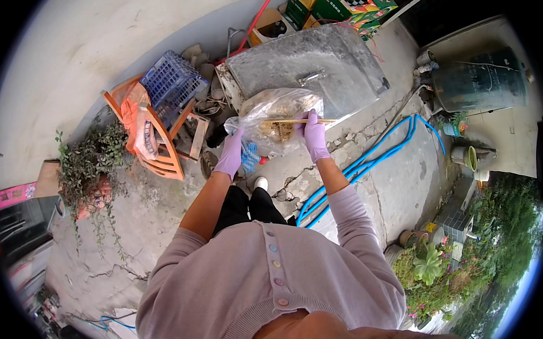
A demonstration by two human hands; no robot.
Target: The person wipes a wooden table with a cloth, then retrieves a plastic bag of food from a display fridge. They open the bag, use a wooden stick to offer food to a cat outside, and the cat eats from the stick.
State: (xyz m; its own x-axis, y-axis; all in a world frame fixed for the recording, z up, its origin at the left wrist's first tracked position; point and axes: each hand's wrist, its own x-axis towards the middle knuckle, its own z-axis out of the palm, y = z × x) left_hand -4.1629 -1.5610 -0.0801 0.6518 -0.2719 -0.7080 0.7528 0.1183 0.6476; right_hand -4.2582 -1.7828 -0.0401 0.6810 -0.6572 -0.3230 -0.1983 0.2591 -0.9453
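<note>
My left hand (231,154), in a thin lilac glove, pinches the gathered edge of a clear plastic bag (262,106). Brown, crumbly-looking matter (279,130) fills part of the bag; what it is I cannot tell. In my right hand (314,139), gloved the same way, is a pair of wooden chopsticks (276,121), lying level across the bag. Close beside my left hand is a blue and white patterned cloth item (250,157), with a small red round thing (263,161) at its edge. The bag overlaps the near edge of a grey metal-topped surface (281,64).
A metal handle (312,77) sits on the grey top. An orange wooden chair (163,157) and a blue plastic crate (172,81) stand left. Blue hose (361,166) loops over cracked concrete on the right. Behind are green bottle cartons (333,8); a dark tank (479,81) stands far right.
</note>
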